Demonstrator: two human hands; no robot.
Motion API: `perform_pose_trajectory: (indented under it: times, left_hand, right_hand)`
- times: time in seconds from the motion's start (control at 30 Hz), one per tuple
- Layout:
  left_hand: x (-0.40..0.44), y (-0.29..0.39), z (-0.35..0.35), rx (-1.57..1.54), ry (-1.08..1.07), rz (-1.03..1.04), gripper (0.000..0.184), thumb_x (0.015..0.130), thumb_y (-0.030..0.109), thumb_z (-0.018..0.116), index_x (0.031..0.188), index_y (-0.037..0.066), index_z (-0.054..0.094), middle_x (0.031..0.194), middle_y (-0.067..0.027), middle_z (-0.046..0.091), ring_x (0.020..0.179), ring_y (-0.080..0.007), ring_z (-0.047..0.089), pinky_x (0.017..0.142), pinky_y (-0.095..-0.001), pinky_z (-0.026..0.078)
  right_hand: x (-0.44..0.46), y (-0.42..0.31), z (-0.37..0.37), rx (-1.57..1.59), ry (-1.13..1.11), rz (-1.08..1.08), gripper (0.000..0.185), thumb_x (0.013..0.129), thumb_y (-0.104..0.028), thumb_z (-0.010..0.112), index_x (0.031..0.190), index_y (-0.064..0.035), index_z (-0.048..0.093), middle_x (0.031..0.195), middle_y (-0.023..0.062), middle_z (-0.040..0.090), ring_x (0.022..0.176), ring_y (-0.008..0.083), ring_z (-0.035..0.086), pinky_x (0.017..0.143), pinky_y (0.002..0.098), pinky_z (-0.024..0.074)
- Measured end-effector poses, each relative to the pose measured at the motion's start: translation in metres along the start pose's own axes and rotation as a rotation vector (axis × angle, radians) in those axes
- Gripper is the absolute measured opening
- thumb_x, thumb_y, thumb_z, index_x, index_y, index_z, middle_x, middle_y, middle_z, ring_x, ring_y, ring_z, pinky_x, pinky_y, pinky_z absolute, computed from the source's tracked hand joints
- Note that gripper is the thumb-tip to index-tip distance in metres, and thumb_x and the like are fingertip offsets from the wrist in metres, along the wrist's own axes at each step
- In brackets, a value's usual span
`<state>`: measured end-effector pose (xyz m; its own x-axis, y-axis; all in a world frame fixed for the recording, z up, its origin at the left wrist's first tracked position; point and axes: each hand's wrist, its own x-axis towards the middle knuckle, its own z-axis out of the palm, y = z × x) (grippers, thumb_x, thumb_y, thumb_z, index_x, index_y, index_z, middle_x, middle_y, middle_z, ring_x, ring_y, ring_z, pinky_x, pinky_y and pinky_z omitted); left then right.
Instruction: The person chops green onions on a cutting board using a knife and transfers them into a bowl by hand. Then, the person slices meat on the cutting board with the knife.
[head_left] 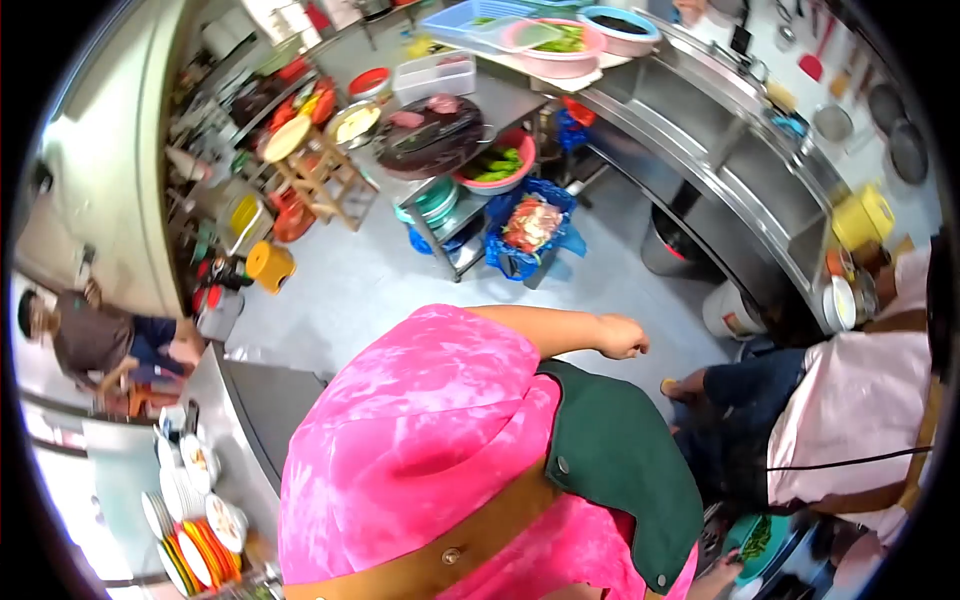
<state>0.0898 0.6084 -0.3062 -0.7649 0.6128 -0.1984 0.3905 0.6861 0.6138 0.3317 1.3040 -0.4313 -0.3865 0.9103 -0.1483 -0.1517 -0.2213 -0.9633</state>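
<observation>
My left arm reaches out from a pink sleeve, and my left hand point(625, 337) hangs over the grey floor. Its fingers are curled in, with nothing visible in them. Low at the right, my right hand point(722, 574) grips the rim of a teal plastic basin point(745, 568), partly cut off by the view's edge. Chopped green vegetables point(757, 538) lie inside it. My pink shirt and dark green apron point(620, 465) fill the lower middle.
A person in a pale pink apron point(835, 410) stands close at right; another person point(90, 335) sits far left. Steel sinks point(680, 95) line the back right. A blue-lined basket point(530, 230) stands by the prep table. Stacked plates point(200, 550) lie lower left.
</observation>
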Motion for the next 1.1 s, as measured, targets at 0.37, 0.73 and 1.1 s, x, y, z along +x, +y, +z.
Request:
perform_pose_trajectory:
  times: [0.37, 0.73, 1.1]
  left_hand:
    - [-0.165, -0.150, 0.008, -0.083, 0.336, -0.750, 0.024, 0.081, 0.019, 0.056, 0.104, 0.015, 0.062, 0.104, -0.0108, 0.062, 0.097, -0.0294, 0.058, 0.083, -0.0411, 0.045]
    - [-0.314, -0.385, -0.101, -0.344, 1.608, -1.213, 0.021, 0.078, 0.018, 0.060, 0.091, 0.002, 0.066, 0.083, -0.0192, 0.065, 0.079, -0.0303, 0.065, 0.071, -0.0363, 0.050]
    - [-0.328, -0.453, -0.194, 0.012, 1.119, -1.320, 0.020, 0.077, 0.025, 0.064, 0.085, 0.006, 0.063, 0.089, -0.0112, 0.061, 0.088, -0.0287, 0.059, 0.077, -0.0412, 0.046]
  right_hand:
    - [-0.142, 0.030, 0.228, -0.562, -0.318, 0.152, 0.027, 0.085, -0.010, 0.057, 0.108, 0.0044, 0.054, 0.093, 0.0132, 0.062, 0.080, 0.0197, 0.058, 0.070, 0.0301, 0.0510]
    - [-0.358, 0.217, 0.443, -1.098, -1.525, -0.092, 0.024, 0.086, -0.011, 0.055, 0.105, 0.0035, 0.054, 0.089, 0.0117, 0.062, 0.076, 0.0185, 0.058, 0.066, 0.0296, 0.0504]
    - [-0.749, 0.177, 0.767, -0.632, -1.981, -0.559, 0.021, 0.084, -0.009, 0.057, 0.102, 0.0009, 0.057, 0.090, 0.0142, 0.065, 0.081, 0.0199, 0.064, 0.073, 0.0294, 0.0491]
